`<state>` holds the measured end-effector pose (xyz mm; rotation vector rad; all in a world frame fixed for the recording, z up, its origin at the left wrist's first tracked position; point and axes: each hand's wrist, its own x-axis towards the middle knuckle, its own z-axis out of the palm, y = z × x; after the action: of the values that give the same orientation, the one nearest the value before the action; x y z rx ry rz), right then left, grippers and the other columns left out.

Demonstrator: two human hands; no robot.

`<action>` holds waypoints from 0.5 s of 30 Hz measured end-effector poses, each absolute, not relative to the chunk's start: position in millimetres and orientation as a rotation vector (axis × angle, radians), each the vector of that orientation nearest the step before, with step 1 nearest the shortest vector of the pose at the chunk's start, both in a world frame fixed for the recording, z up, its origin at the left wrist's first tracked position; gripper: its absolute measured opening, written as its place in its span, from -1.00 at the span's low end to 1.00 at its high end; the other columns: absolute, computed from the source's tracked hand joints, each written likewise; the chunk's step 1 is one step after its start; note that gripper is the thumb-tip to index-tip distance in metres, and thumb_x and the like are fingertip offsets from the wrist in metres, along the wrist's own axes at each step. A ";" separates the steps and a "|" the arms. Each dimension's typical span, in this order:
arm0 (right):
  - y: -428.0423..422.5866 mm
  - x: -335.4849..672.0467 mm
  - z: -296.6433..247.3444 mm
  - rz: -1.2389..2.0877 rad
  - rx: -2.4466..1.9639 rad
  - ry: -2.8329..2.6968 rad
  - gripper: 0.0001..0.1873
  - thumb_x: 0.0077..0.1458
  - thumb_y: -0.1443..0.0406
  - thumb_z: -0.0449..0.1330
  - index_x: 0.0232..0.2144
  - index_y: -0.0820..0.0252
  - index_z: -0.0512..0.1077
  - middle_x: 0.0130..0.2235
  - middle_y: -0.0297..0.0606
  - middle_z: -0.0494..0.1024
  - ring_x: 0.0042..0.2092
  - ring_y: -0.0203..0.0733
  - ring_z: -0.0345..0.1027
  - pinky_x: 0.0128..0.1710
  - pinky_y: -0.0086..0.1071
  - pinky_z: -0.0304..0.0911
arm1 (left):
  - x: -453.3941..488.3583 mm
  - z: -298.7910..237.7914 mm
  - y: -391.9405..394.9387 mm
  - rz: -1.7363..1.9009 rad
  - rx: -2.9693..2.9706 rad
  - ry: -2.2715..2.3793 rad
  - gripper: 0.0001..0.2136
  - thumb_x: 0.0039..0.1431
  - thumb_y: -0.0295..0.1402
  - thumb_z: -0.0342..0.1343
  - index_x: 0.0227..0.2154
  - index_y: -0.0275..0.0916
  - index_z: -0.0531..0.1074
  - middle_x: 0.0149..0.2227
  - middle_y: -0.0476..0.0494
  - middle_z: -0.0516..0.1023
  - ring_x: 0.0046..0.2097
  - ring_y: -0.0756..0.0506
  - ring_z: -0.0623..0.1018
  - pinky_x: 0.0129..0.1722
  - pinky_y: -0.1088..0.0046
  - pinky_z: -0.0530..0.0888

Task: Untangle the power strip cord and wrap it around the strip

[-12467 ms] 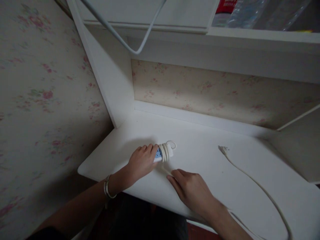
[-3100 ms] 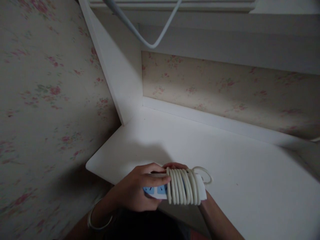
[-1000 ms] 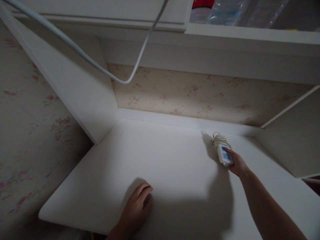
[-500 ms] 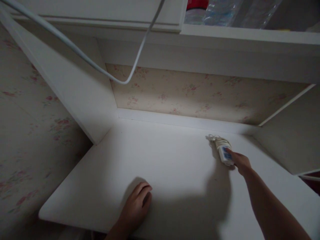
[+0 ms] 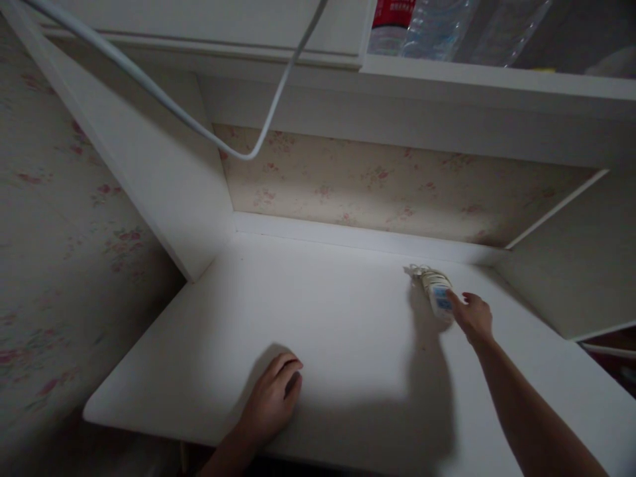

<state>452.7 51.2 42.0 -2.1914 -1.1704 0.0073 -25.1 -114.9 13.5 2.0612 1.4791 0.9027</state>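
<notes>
A white power strip (image 5: 440, 301), its pale cord wound round the far end, lies on the white desk (image 5: 318, 291) at the back right. It has a blue label on top, and the loose cord end points to the back left. At its near right side is my right hand (image 5: 474, 318), thumb by the label and fingers spread away from it; whether the thumb touches is hard to tell. My left hand (image 5: 272, 397) rests on the desk near the front edge, fingers loosely bent, with a gap between thumb and forefinger and nothing visible in it.
A white cable (image 5: 243, 156) hangs in a loop across the upper left. Above the desk, a shelf (image 5: 477, 74) holds clear plastic bottles (image 5: 437, 30), one red-labelled. Side panels (image 5: 163, 172) bound the desk, with flowered wallpaper (image 5: 322, 182) behind.
My right hand has loosened from the power strip, its fingers now apart from the side. The strip stays on the desk. My left hand keeps its place; the view has shifted slightly.
</notes>
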 end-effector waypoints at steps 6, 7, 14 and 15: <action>21.3 380.0 58.3 -0.057 -2.020 -1.366 -0.58 0.11 -0.01 0.00 -0.40 0.21 0.40 -0.38 -0.13 0.44 -0.37 -0.11 0.25 -0.34 -0.27 0.12 | -24.1 21.2 -109.2 0.932 1.864 1.402 -0.84 0.22 -0.36 -0.05 -0.32 -0.20 0.44 -0.28 -0.15 0.49 -0.22 -0.09 0.50 -0.20 0.38 0.47; 13.5 360.9 56.4 0.057 -1.975 -1.408 -0.58 0.11 -0.03 0.01 -0.47 0.18 0.36 -0.46 -0.21 0.41 -0.42 -0.15 0.22 -0.39 -0.31 0.09 | -23.5 20.3 -106.2 0.928 1.824 1.414 -0.84 0.22 -0.34 -0.05 -0.37 -0.22 0.41 -0.34 -0.12 0.46 -0.29 -0.07 0.47 -0.28 0.42 0.45; -46.6 202.9 20.7 0.861 -1.603 -1.536 -0.44 0.10 -0.06 0.05 -0.74 0.13 0.08 -0.69 -0.46 0.08 -0.58 -0.34 -0.02 -0.55 -0.43 -0.08 | -20.1 1.5 -70.2 0.874 1.626 1.561 -0.65 0.15 -0.16 0.00 -0.64 -0.21 0.11 -0.63 0.10 0.12 -0.52 0.04 0.22 -0.50 0.51 0.13; -53.0 183.8 15.6 0.936 -1.548 -1.549 -0.44 0.12 -0.04 0.04 -0.75 0.13 0.08 -0.69 -0.45 0.07 -0.58 -0.34 -0.03 -0.56 -0.43 -0.08 | -20.5 -0.1 -65.9 0.862 1.627 1.554 -0.62 0.16 -0.14 -0.01 -0.66 -0.21 0.08 -0.64 0.11 0.10 -0.53 0.04 0.20 -0.51 0.50 0.10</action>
<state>183.8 -53.0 15.6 -1.5481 -1.5487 0.9356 -20.5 -65.9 -0.1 1.6269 1.5538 0.8616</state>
